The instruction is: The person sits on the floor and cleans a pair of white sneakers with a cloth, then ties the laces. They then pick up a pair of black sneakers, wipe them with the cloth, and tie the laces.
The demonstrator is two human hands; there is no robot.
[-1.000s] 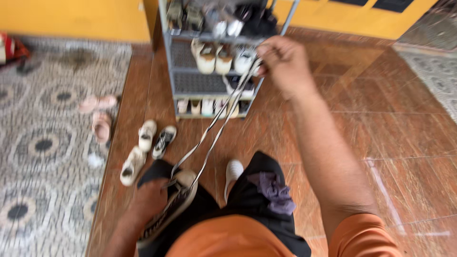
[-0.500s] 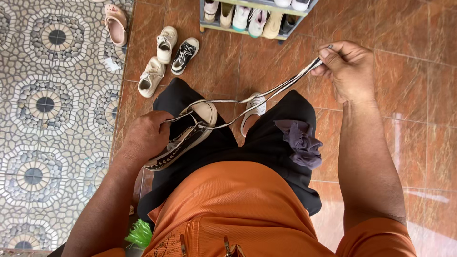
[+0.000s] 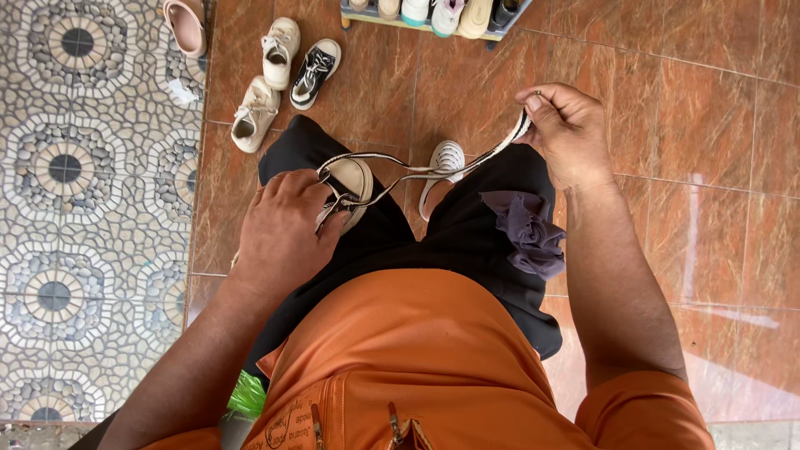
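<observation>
Seen from the head camera, a seated person in an orange shirt and black shorts works on a dark low-top canvas sneaker with a tan insole (image 3: 350, 187) that rests on the left thigh. The left hand (image 3: 283, 229) is clamped over the sneaker's side, holding it steady. The right hand (image 3: 567, 133) is raised off to the side, fingers pinched on both ends of a flat black-and-white striped shoelace (image 3: 450, 167), which runs taut back to the sneaker's eyelets. Judging by this, the lace is threaded through at least the lower eyelets and drawn even; no knot or bow shows, so tying seems left to do. A crumpled purple-grey cloth (image 3: 529, 229) lies on the right thigh. On the brown tiled floor (image 3: 708, 167) sit a cream pair of sneakers (image 3: 267, 83), one black-and-white sneaker (image 3: 315, 71) and a white perforated clog (image 3: 442, 167). No packages or signs show; a small printed emblem marks the shirt.
</observation>
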